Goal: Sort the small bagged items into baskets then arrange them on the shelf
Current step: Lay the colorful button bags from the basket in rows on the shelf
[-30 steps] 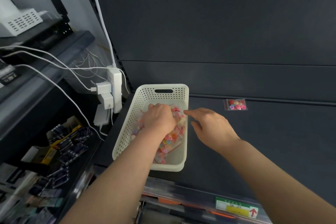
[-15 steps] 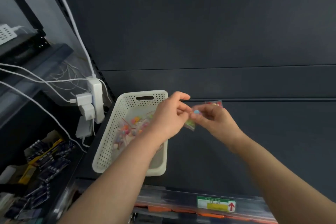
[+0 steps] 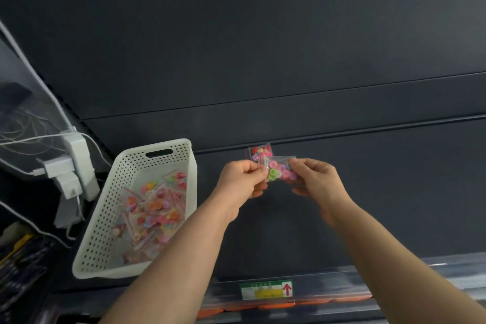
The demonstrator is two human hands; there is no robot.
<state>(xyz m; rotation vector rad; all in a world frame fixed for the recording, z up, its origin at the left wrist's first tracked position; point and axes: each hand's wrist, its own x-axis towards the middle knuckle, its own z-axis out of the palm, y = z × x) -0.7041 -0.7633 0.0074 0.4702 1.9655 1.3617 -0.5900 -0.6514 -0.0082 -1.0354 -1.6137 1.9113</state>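
Dark shelf [image 3: 368,205], flat deck with a dark back panel. White perforated basket [image 3: 110,218] stands on the shelf at left, long side running front to back, and is part filled with small clear bags [image 3: 155,208] of coloured pieces. White power strip [image 3: 79,155] with plugged-in adapters hangs just left of the basket. Both forearms reach in from the bottom edge. Left hand [image 3: 240,179]: thumb and forefinger pinch the left edge of a small clear bag of buttons [image 3: 280,172]; the other fingers are curled under the palm and hold nothing else that shows. Right hand [image 3: 315,179]: thumb above and fingers below pinch the right edge of the same bag. The bag is stretched between the two sets of fingertips, above the deck, right of the basket and apart from it; pink and green buttons show through. A second bag of buttons [image 3: 259,151] lies behind it, near the back panel, partly covered by the held bag; contact between the two cannot be told. Green and yellow price label [image 3: 265,289] with a red arrow sits on the front rail.
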